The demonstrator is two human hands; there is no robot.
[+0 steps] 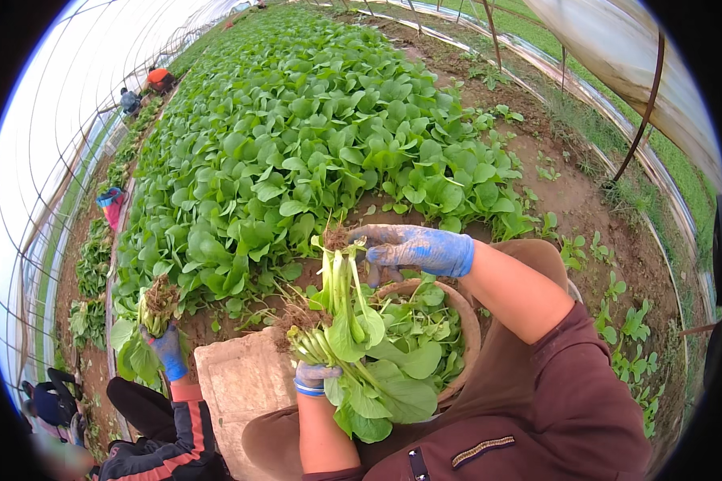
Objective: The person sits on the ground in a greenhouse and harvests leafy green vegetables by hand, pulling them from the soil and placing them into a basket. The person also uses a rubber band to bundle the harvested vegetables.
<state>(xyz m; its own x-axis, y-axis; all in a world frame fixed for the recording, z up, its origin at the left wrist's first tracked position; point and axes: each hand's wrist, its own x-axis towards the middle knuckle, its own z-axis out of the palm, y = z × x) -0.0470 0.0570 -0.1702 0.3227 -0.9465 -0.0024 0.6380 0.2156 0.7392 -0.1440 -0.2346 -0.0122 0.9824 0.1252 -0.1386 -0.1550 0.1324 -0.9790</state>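
My left hand [316, 374], in a blue glove, is closed around a bunch of leafy greens [400, 385] with soil-covered roots pointing up and left. Above it, my right hand [406, 249], in a muddy blue glove, has its fingertips by the roots of more upright greens [339, 288]; whether it grips them cannot be told. The stems of these greens overlap the bunch at my left hand. Behind the leaves stands a round basket [470, 324] holding loose small greens, between my knees.
A worn pale block [246, 379] lies left of my knee. Beside it, a co-worker's gloved hand [169, 352] holds another rooted bunch. Dense greens [289, 138] grow ahead. More people are at left. A metal hoop pole [642, 120] stands at right.
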